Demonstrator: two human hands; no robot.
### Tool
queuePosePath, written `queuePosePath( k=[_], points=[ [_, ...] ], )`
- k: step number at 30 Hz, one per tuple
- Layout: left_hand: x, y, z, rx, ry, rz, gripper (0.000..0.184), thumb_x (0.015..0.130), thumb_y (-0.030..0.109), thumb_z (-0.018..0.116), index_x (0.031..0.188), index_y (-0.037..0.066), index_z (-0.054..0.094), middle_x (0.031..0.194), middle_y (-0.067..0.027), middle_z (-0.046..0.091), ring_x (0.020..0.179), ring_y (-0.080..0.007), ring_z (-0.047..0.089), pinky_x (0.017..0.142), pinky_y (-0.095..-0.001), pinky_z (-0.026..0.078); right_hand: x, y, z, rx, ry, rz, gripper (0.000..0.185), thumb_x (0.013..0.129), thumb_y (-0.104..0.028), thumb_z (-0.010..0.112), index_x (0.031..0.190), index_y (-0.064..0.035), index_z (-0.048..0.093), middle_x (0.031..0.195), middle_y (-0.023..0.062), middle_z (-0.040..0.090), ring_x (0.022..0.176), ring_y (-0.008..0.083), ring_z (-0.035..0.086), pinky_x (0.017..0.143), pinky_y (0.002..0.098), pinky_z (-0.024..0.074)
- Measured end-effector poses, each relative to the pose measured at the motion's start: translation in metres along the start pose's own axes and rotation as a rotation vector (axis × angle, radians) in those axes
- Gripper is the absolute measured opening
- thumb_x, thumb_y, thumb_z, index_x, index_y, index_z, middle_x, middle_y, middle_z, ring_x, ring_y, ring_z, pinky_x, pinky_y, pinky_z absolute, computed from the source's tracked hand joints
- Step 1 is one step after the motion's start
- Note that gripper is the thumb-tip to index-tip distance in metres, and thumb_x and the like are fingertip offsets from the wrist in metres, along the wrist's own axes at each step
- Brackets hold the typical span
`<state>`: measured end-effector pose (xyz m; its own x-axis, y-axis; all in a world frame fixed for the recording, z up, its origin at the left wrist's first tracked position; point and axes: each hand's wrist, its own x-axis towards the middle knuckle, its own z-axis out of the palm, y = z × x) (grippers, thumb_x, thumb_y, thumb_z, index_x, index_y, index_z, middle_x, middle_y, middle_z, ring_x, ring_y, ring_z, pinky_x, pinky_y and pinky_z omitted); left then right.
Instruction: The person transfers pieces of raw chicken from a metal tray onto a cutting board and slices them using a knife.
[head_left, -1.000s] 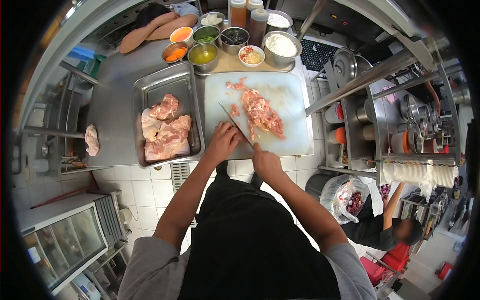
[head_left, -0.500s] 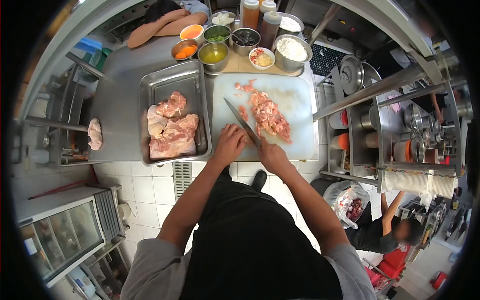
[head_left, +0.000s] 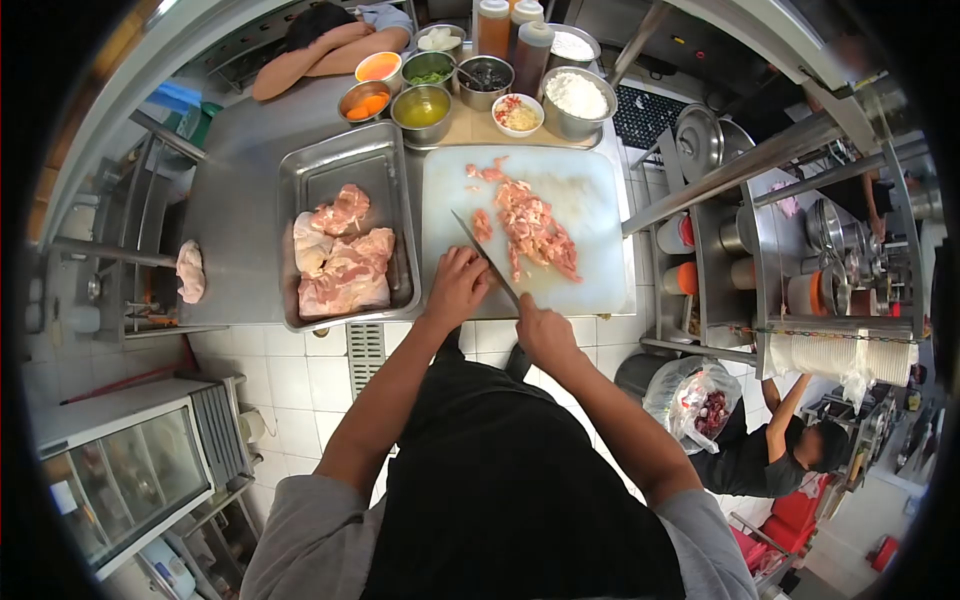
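Observation:
My right hand (head_left: 546,333) is wrapped round the handle of a kitchen knife (head_left: 482,253) at the near edge of a white cutting board (head_left: 595,185). The blade slants up and left across the board, close by the fingertips of my left hand (head_left: 458,285). Those left fingers are curled and pressed down on the board; whatever lies under them is hidden. To the right of the blade is a heap of chopped raw chicken (head_left: 535,228), and a small separate bit (head_left: 481,224) lies between the heap and the blade.
Left of the board, a metal tray (head_left: 345,165) holds larger raw chicken pieces (head_left: 345,275). Another piece (head_left: 190,271) lies at the table's left end. Bowls, including one of white powder (head_left: 577,96), and sauce bottles (head_left: 532,50) stand behind. A person's folded arms (head_left: 335,60) rest at the far edge.
The knife blade has turned so that less of its broad face shows, and its tip sits slightly lower. My left hand stays curled in nearly the same place.

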<state>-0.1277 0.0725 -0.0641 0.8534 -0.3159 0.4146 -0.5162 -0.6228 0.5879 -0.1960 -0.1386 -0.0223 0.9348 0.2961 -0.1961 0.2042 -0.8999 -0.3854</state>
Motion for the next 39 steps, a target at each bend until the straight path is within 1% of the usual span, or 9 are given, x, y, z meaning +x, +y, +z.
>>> queuePosePath(
  k=[3,6,10,12,17,21,24,27,39],
  points=[
    [-0.001,0.001,-0.001,-0.001,-0.041,-0.053,0.021,0.08,0.005,0.071,0.1,0.004,0.066,0.102,-0.0121,0.058,0.103,-0.0344,0.055,0.092,-0.0471,0.045,-0.043,0.02,0.005,0.019,-0.056,0.047,0.03,0.099,-0.015,0.058,0.121,0.0018,0.047,0.071,0.0291,0.068,0.067,0.0494,0.07,0.061,0.0622,0.0548],
    [-0.001,0.0,0.001,-0.024,0.021,-0.028,0.02,0.08,0.005,0.071,0.099,0.004,0.066,0.102,-0.0113,0.058,0.103,-0.0335,0.056,0.091,-0.0467,0.045,-0.066,0.015,-0.02,0.01,-0.239,0.168,0.032,0.098,-0.018,0.058,0.124,-0.0002,0.051,0.075,0.027,0.071,0.07,0.0468,0.073,0.063,0.0585,0.0583],
    [-0.001,0.001,0.001,-0.012,-0.008,-0.051,0.017,0.082,0.005,0.071,0.098,0.004,0.066,0.103,-0.0113,0.059,0.103,-0.033,0.056,0.091,-0.0465,0.045,-0.036,0.019,-0.003,0.001,-0.149,0.107,0.043,0.098,-0.018,0.058,0.135,0.0028,0.05,0.074,0.0264,0.07,0.069,0.0456,0.072,0.061,0.0576,0.0579],
    [-0.002,0.0,0.0,-0.029,-0.019,-0.061,0.016,0.083,0.004,0.07,0.098,0.004,0.066,0.104,-0.0113,0.059,0.103,-0.0331,0.056,0.091,-0.0467,0.045,0.003,0.02,0.007,0.047,-0.008,-0.05,0.044,0.098,-0.017,0.058,0.135,0.0052,0.049,0.073,0.0262,0.07,0.067,0.0455,0.072,0.06,0.0566,0.0577],
    [-0.004,-0.001,0.001,-0.062,0.008,-0.074,0.016,0.08,0.003,0.07,0.095,0.006,0.063,0.102,-0.0106,0.057,0.104,-0.0333,0.056,0.09,-0.0472,0.044,0.054,0.01,0.002,0.062,0.151,-0.067,0.042,0.097,-0.016,0.059,0.131,0.0058,0.049,0.072,0.0271,0.068,0.067,0.0479,0.07,0.06,0.0582,0.0568],
    [-0.006,0.002,-0.001,-0.073,0.021,-0.081,0.015,0.087,0.005,0.068,0.101,0.005,0.065,0.104,-0.0118,0.058,0.106,-0.0339,0.056,0.094,-0.0467,0.044,0.046,0.008,-0.018,0.109,0.04,-0.004,0.036,0.097,-0.015,0.059,0.125,0.0048,0.05,0.073,0.0274,0.069,0.067,0.0475,0.071,0.061,0.058,0.0574],
    [-0.006,0.002,-0.002,-0.052,0.006,-0.074,0.016,0.085,0.004,0.069,0.101,0.004,0.065,0.104,-0.0118,0.058,0.106,-0.0341,0.056,0.093,-0.0467,0.043,0.04,-0.006,-0.017,0.071,0.029,-0.009,0.032,0.097,-0.015,0.059,0.121,0.0042,0.05,0.073,0.0278,0.07,0.068,0.0472,0.072,0.062,0.0576,0.058],
    [-0.005,0.001,0.001,-0.028,0.015,-0.06,0.023,0.078,0.004,0.073,0.1,0.006,0.066,0.105,-0.011,0.058,0.107,-0.0335,0.056,0.091,-0.0471,0.043,0.037,-0.012,-0.012,0.089,0.03,-0.006,0.031,0.097,-0.015,0.059,0.119,0.0041,0.05,0.073,0.028,0.07,0.068,0.0472,0.072,0.062,0.0575,0.0584],
    [-0.003,0.006,0.004,0.025,0.034,-0.06,0.016,0.078,0.004,0.072,0.091,0.006,0.065,0.099,-0.009,0.057,0.102,-0.0318,0.055,0.088,-0.0468,0.043,-0.007,-0.008,-0.006,0.151,-0.05,0.06,0.027,0.098,-0.015,0.058,0.117,0.0026,0.049,0.072,0.0301,0.069,0.068,0.0507,0.07,0.062,0.0618,0.0561]
  ],
)
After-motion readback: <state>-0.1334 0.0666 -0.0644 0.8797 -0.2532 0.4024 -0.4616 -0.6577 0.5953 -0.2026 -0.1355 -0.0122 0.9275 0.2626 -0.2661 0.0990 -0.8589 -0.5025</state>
